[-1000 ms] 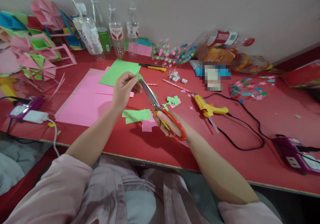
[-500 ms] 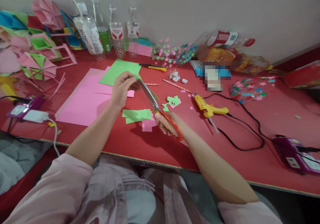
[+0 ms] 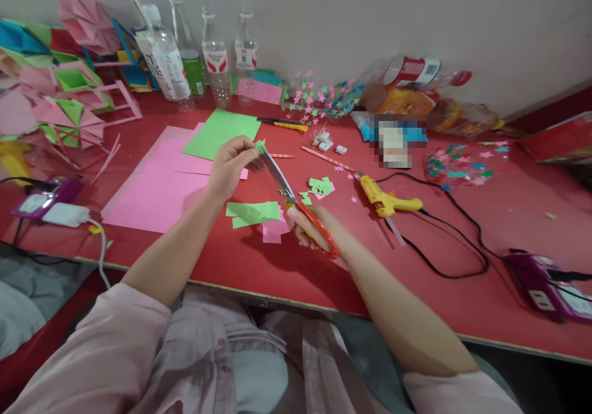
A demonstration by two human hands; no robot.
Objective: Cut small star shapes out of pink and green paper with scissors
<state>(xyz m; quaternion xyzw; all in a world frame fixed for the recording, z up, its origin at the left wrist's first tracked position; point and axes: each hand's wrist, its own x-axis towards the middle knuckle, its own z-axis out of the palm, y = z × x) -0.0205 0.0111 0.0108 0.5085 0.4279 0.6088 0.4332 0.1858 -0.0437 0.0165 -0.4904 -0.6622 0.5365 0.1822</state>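
Observation:
Between its fingertips my left hand (image 3: 234, 164) pinches a small piece of green paper (image 3: 260, 146). My right hand (image 3: 303, 226) is closed around the red and yellow handles of a pair of scissors (image 3: 282, 182), whose blade tips reach the green paper. Below the blades lie green paper strips (image 3: 252, 213) over pink paper pieces (image 3: 272, 234). Green paper scraps (image 3: 320, 186) rest just beyond the scissors' pivot. To the left of my left hand are a pink sheet (image 3: 143, 186) and a green sheet (image 3: 222, 131).
A yellow glue gun (image 3: 388, 201) with a black cord lies to the right. A utility knife (image 3: 289, 125) and a pencil (image 3: 326, 158) lie further back. Plastic bottles (image 3: 215, 62) stand by the wall, near folded paper shapes (image 3: 69, 87). Purple power strips (image 3: 550, 284) sit at both sides.
The scissors' blades opened and closed slightly at the green paper. My left hand shifted a little and the held paper turned. The things on the table have stayed put.

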